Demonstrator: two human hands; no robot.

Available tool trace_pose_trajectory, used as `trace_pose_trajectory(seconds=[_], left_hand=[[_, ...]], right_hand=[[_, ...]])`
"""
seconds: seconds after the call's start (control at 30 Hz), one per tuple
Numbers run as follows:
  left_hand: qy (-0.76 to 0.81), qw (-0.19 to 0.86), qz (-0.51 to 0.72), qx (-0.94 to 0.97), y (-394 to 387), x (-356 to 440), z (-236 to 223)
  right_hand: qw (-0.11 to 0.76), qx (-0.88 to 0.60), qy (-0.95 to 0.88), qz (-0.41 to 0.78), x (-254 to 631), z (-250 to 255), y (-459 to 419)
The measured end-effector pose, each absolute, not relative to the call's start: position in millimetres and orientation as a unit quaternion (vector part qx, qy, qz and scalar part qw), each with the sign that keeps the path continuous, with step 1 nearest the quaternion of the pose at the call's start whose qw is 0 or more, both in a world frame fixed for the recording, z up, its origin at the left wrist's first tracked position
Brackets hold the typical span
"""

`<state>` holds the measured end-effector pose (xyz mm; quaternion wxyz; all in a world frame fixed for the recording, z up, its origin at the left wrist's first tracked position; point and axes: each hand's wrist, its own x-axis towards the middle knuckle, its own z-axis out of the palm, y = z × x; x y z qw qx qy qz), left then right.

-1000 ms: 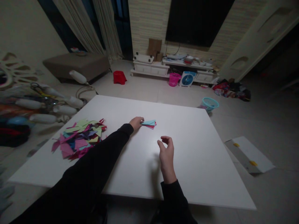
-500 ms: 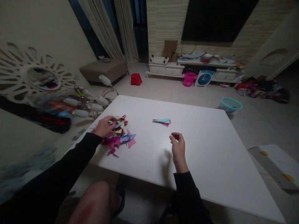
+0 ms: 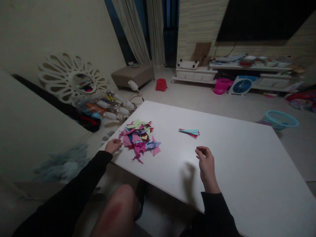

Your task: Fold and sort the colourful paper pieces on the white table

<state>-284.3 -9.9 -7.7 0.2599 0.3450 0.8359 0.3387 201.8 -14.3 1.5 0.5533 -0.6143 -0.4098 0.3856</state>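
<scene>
A heap of folded paper cranes (image 3: 138, 137) in pink, magenta, green, purple and other colours lies on the left part of the white table (image 3: 172, 164). Just left of the heap, by the table's edge, is my left hand (image 3: 114, 145), its fingers loosely bent and nothing visible in them. My right hand (image 3: 206, 166) hovers over the table's middle, thumb and curved fingers apart, holding nothing. Beyond it lies a small fanned stack of narrow folded papers (image 3: 189, 132), light blue on top with red and pink beneath.
A lamp with several white shades (image 3: 123, 110) stands against the table's far left corner. A turquoise basket (image 3: 281, 119) is on the floor past the right far edge. Farther back are a red stool (image 3: 161, 85), a pink bin (image 3: 221, 86) and a blue-and-white fan (image 3: 242, 85).
My left hand has moved from on top of the crane heap to its left side. The view has swung left, so the scene sits farther right. My right hand keeps its curved pose.
</scene>
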Motion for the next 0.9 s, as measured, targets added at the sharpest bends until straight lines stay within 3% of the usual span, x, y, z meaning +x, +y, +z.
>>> trace_pose_trajectory(seconds=[0.4, 0.6, 0.73, 0.8, 0.9], left_hand=[[0.848, 0.297, 0.392, 0.2, 15, -262, -31], [0.835, 0.253, 0.445, 0.201, -13, -276, -9], [0.76, 0.177, 0.549, 0.299, -30, -237, 26], [0.7, 0.22, 0.569, 0.371, -35, -188, 45], [0.591, 0.386, 0.599, 0.378, -37, -94, 63]], right_hand=[[0.539, -0.618, -0.413, 0.397, 199, -2, -12], [0.538, -0.614, -0.413, 0.405, 197, 1, -13], [0.535, -0.611, -0.415, 0.41, 194, 0, -13], [0.536, -0.605, -0.415, 0.418, 191, 1, -13], [0.543, -0.586, -0.403, 0.447, 187, 7, -14]])
